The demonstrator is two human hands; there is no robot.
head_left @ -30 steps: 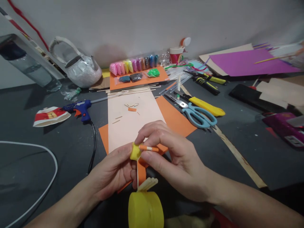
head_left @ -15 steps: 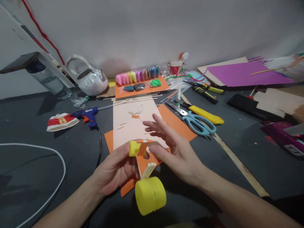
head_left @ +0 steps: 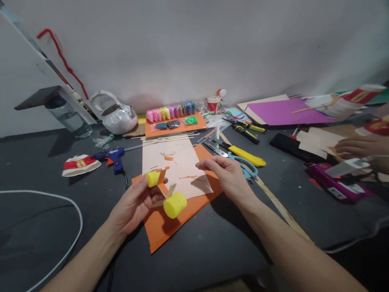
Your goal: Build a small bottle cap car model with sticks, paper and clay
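Observation:
My left hand [head_left: 129, 209] grips a small paper craft model, raised over the desk. The model has an orange card body [head_left: 162, 187], one yellow cylinder [head_left: 152, 178] by my fingertips and a larger yellow cylinder [head_left: 175, 205] at its near end, beside short pale sticks. My right hand [head_left: 224, 173] hovers apart from the model, fingertips pinched together; whatever may be between them is too small to make out. Below lie a cream sheet [head_left: 194, 162] with thin orange strips and scraps, and an orange sheet [head_left: 158, 233] under it.
Blue-handled scissors [head_left: 249, 170] and a yellow cutter [head_left: 247, 156] lie right of my right hand. A blue glue gun [head_left: 115, 159] is at left, near a silvery kettle-shaped pot [head_left: 119, 119]. Another person's hand [head_left: 358, 147] is at far right, by a purple glue gun [head_left: 337, 184].
My right hand has moved off the model to the right, and its spread fingers have closed into a pinch. The model, in my left hand, has shifted left and away from me.

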